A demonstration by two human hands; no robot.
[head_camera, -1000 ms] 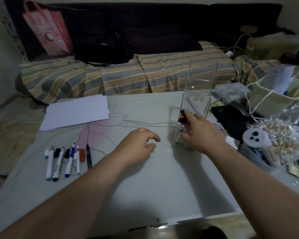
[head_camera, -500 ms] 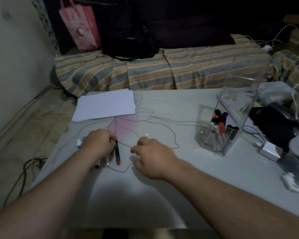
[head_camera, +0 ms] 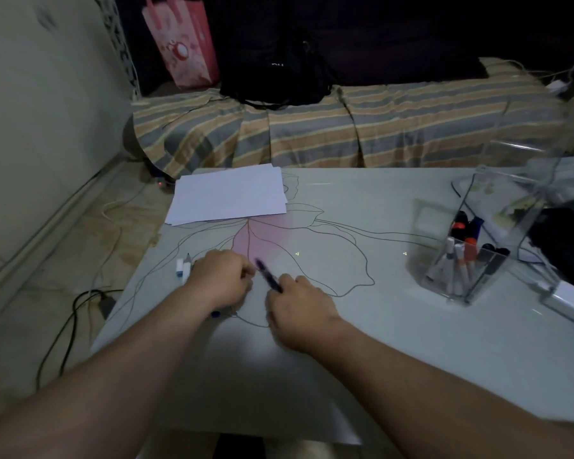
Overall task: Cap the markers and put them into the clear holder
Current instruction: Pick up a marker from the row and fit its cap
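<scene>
Right hand (head_camera: 299,309): knuckles up, low over the table (head_camera: 362,342), fingers curled round a dark marker (head_camera: 268,275); forearm entering from the lower right. Marker blurred, tilted, its free end pointing up-left toward the left hand; capped or uncapped, cannot tell.

Left hand (head_camera: 221,279): just left of the right, back upward, fingers curled under and hidden; whether anything is held, cannot tell. Forearm entering from the lower left.

Loose markers (head_camera: 183,267): on the table at the left hand's outer edge, partly covered by it; white barrels, one blue end (head_camera: 215,314) showing beside the wrist.

Holder (head_camera: 471,256): clear, well right of the right hand, standing tilted on the table, several capped markers inside, red, blue and black caps.

Paper (head_camera: 227,195): white sheets, beyond the left hand, flat on the table.
</scene>
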